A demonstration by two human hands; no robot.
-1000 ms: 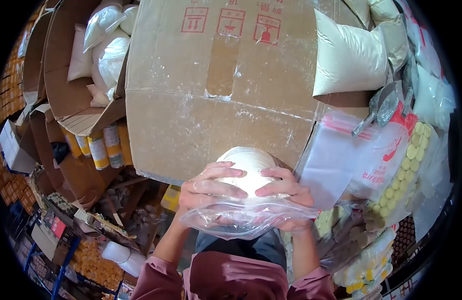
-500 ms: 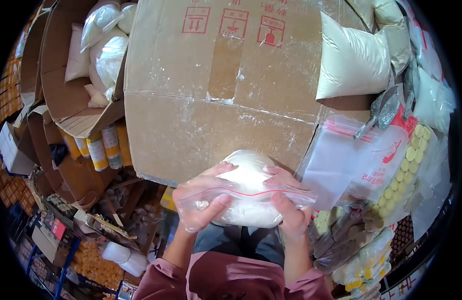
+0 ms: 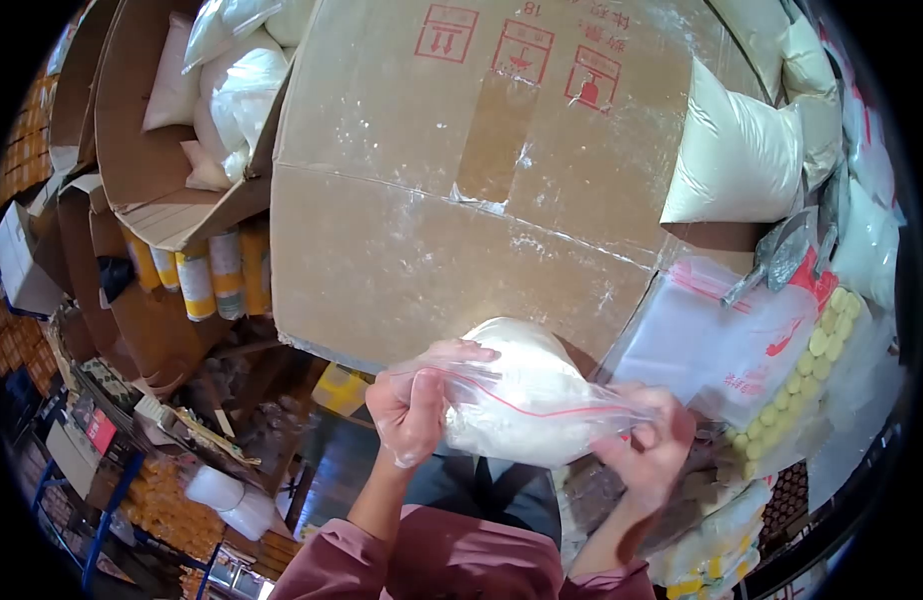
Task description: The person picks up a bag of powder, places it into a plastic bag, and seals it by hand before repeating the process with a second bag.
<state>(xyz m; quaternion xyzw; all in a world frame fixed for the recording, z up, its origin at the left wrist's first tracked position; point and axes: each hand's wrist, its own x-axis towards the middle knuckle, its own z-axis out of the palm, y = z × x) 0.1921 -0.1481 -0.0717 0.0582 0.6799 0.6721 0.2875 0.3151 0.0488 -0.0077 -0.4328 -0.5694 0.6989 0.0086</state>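
Note:
A clear zip bag [image 3: 517,385] of white powder stands at the near edge of the cardboard sheet [image 3: 412,270], its red zip strip running across the top. My left hand [image 3: 414,405] is closed around the left end of the bag's mouth. At the other end, my right hand [image 3: 650,440] pinches the plastic by the zip. The bag's mouth is stretched between both hands, and the powder bulges below and beyond it.
A cardboard box [image 3: 207,200] of filled bags stands at the left. On the right lie a filled powder bag [image 3: 737,150], a metal scoop [image 3: 782,250], flat zip bags [image 3: 697,320] and yellow discs in plastic [image 3: 807,375]. Yellow-and-white rolls [image 3: 195,283] are under the left box.
My right hand has moved right and down along the zip, and my left hand has closed into a tighter grip. The bag's mouth is now tilted down to the right. The camera view has shifted.

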